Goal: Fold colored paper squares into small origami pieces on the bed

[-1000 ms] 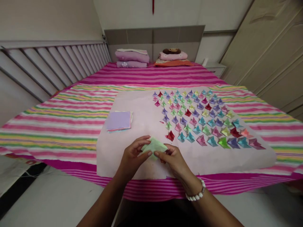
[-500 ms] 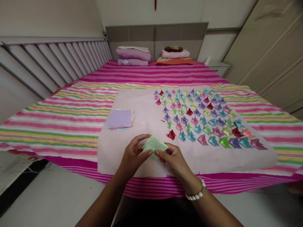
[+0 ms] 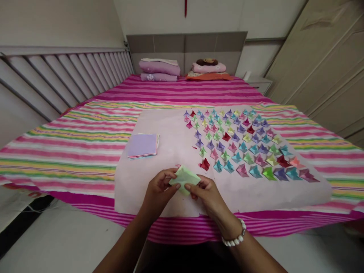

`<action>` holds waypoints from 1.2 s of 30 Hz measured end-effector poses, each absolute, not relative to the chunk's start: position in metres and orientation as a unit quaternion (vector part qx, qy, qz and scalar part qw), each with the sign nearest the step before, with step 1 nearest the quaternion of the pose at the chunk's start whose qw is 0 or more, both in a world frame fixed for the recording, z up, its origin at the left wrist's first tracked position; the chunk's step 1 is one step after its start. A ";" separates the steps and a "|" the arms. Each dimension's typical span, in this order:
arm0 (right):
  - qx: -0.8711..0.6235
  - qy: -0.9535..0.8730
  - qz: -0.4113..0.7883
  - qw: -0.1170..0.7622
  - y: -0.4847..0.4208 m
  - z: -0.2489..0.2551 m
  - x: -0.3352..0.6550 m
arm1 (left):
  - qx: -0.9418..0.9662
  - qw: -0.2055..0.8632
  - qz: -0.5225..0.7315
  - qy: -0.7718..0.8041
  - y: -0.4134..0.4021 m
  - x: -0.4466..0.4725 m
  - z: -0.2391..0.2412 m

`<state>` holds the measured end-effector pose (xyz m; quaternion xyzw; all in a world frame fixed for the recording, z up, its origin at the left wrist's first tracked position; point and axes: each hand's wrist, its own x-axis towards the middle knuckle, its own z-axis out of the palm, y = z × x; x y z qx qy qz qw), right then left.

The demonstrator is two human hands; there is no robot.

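Bed (image 3: pixel 76 148): grn paper (image 3: pixel 185 177) held btwn L hand (image 3: pixel 159 191) & R hand (image 3: pixel 209 192).

folded green paper (image 3: pixel 186 178) in both hands (image 3: pixel 159 189), over a pale sheet (image 3: pixel 170 127) bearing a purple-topped stack (image 3: pixel 142 144) and colourful origami pieces (image 3: pixel 236 157)

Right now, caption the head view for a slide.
Left hand and right hand hold green paper near rows of colorful folded shapes.

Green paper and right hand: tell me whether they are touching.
Touching. The head view shows it: the thumb of the right hand overlaps the near part of the green paper, with no gap visible between them.
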<state>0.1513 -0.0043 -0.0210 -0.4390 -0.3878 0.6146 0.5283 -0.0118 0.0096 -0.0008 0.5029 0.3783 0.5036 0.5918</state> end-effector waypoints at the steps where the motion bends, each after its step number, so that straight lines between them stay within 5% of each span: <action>1: -0.439 -0.386 0.616 0.528 -0.004 -0.020 0.151 | 0.499 0.592 0.509 0.377 0.010 -0.011 0.000; 15: -0.437 -0.387 0.614 0.531 -0.006 -0.018 0.152 | 0.614 0.508 0.478 0.368 0.008 -0.014 -0.002; 27: -0.460 -0.394 0.552 0.573 -0.011 -0.011 0.154 | 0.739 0.317 0.450 0.389 0.001 -0.010 0.001; 36: -0.483 -0.441 0.503 0.565 -0.013 -0.015 0.155 | 0.639 0.384 0.504 0.436 -0.002 -0.006 -0.006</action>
